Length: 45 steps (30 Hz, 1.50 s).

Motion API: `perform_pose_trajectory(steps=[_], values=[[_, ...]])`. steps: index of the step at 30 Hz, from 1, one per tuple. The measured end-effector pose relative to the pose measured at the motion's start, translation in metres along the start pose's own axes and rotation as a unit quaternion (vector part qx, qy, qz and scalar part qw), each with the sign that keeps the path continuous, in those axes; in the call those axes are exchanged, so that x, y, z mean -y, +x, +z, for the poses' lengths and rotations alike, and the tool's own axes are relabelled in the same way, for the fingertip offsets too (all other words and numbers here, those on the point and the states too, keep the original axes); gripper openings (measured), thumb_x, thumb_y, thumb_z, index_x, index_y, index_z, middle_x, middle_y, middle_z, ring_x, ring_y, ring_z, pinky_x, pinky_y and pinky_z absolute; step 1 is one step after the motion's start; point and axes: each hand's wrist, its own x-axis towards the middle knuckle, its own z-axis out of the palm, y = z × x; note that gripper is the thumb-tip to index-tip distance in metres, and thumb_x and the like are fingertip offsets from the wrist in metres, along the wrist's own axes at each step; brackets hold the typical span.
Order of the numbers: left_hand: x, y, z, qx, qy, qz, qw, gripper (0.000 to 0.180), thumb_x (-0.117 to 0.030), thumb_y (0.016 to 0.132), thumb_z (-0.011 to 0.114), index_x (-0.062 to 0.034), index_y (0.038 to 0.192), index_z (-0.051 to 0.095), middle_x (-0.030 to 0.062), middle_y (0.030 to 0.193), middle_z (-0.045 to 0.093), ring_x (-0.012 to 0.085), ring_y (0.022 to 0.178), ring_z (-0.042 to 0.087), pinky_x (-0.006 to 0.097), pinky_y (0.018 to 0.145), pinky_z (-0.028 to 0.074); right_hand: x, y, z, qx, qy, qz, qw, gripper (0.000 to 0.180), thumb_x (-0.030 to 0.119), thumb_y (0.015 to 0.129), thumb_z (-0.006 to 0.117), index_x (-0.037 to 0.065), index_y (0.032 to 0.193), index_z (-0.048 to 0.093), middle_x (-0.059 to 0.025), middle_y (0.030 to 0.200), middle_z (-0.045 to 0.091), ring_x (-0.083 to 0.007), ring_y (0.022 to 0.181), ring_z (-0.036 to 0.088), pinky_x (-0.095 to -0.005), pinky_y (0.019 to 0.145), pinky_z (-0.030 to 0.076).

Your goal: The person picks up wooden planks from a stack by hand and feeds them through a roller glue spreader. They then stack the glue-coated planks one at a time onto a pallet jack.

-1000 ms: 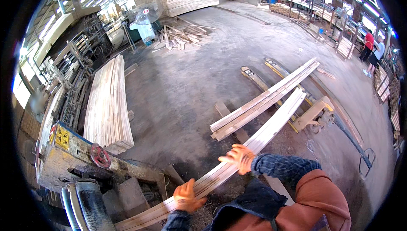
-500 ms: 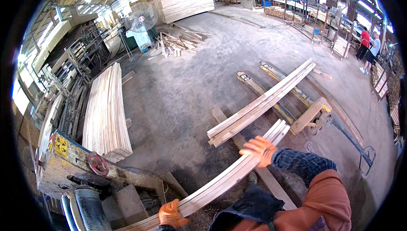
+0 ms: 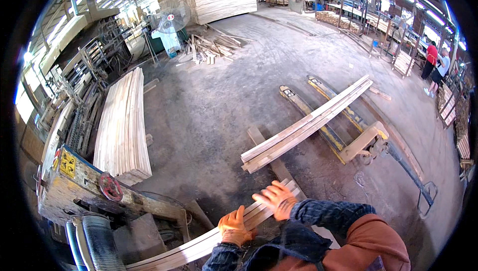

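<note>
Several long, pale wooden boards [image 3: 191, 247] lie side by side in front of me, running from the lower left up to the right. My left hand [image 3: 234, 227], in an orange glove, is closed around them near the middle of the visible length. Close to their right end, my right hand [image 3: 277, 200], gloved the same way, lies across the top with its fingers bent over the far edge. The undersides of both hands are hidden. At the lower left, the boards reach the dark roller [image 3: 102, 243] of a worn machine [image 3: 82, 191] with a red handwheel [image 3: 111, 187].
Another few boards [image 3: 303, 124] rest across a yellow pallet jack [image 3: 366, 139] and a floor timber [image 3: 269, 146]. A tall stack of boards [image 3: 122, 126] stands at left. Beyond are a fan [image 3: 171, 18], scrap wood [image 3: 214, 47] and two people [image 3: 431, 59] at far right.
The boards have slid down and left toward the roller. My right hand has moved left with their end, and my left hand has shifted up and right along them, so the hands are closer together.
</note>
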Motion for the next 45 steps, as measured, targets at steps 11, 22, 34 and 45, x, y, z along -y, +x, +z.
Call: perform_pose_trajectory(steps=[11, 22, 34, 45], values=[[0.057, -0.047, -0.041, 0.049, 0.046, -0.082, 0.994, 0.114, -0.058, 0.049, 0.09, -0.0096, 0.143, 0.049, 0.0172, 0.119, 0.069, 0.0334, 0.112, 0.065, 0.045, 0.105, 0.044, -0.073, -0.008, 0.002, -0.115, 0.269, -0.009, 0.956, 0.079, 0.051, 0.086, 0.076, 0.007, 0.146, 0.05, -0.021, 0.146, 0.054, -0.0411, 0.133, 0.054, -0.0504, 0.113, 0.043], [0.016, 0.015, 0.013, 0.055, -0.336, -0.234, 0.911, 0.081, -0.033, 0.08, 0.089, -0.0047, 0.145, 0.052, 0.0201, 0.12, 0.071, 0.029, 0.114, 0.07, 0.045, 0.096, 0.057, -0.193, -0.11, 0.056, 0.008, 0.412, 0.487, 0.77, 0.087, 0.053, 0.091, 0.074, 0.004, 0.155, 0.042, -0.0213, 0.16, 0.042, -0.0376, 0.15, 0.038, -0.0457, 0.121, 0.035], [0.054, 0.177, 0.12, 0.214, -0.336, -0.303, 0.866, 0.078, -0.041, 0.082, 0.081, -0.0059, 0.147, 0.054, 0.0211, 0.137, 0.066, 0.0342, 0.129, 0.063, 0.044, 0.108, 0.05, -0.301, -0.071, 0.116, 0.078, 0.481, 0.579, 0.654, 0.084, 0.04, 0.093, 0.077, 0.002, 0.157, 0.039, -0.0205, 0.161, 0.043, -0.0323, 0.151, 0.039, -0.0426, 0.121, 0.035], [0.245, 0.397, 0.339, 0.323, -0.407, -0.303, 0.799, 0.081, -0.042, 0.084, 0.082, -0.0016, 0.147, 0.052, 0.0247, 0.137, 0.063, 0.0316, 0.127, 0.062, 0.042, 0.107, 0.049, -0.367, 0.152, 0.328, 0.025, 0.597, 0.62, 0.508, 0.078, 0.025, 0.094, 0.077, -0.001, 0.157, 0.038, -0.0179, 0.157, 0.047, -0.0268, 0.144, 0.047, -0.0376, 0.12, 0.037]])
